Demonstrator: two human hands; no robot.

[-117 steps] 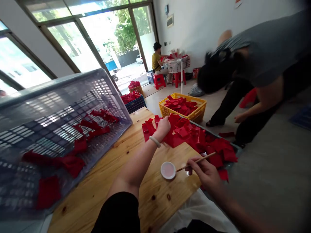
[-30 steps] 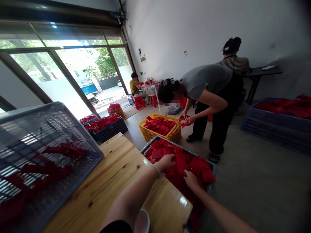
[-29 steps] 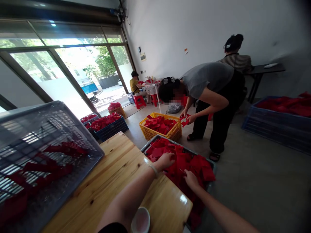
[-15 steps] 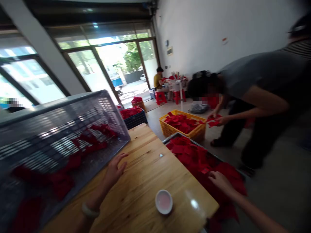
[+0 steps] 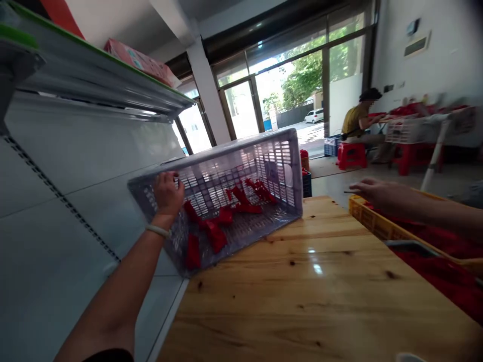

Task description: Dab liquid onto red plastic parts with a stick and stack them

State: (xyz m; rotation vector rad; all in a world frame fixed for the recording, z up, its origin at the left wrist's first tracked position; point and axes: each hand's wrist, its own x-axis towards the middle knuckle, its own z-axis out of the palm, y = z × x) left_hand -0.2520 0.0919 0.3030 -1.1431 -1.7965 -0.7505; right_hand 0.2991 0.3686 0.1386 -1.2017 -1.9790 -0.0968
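A few red pieces [image 5: 216,237] are already being held by the crate [image 5: 297,191], a stick [image 5: 349,191] by the pinched right hand [image 5: 373,189], the left hand's [image 5: 168,194] hold unclear.

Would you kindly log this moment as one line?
left hand: at grey crate, contact unclear; right hand: holding thin stick; red pieces: inside crate; person: on red stool

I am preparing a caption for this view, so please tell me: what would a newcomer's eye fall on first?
Probably the big grey crate, tipped on its side at the far left of the wooden table, with red pieces scattered inside. Next come the left hand at that crate's left end, and the right hand, out to the right, with a thin stick.
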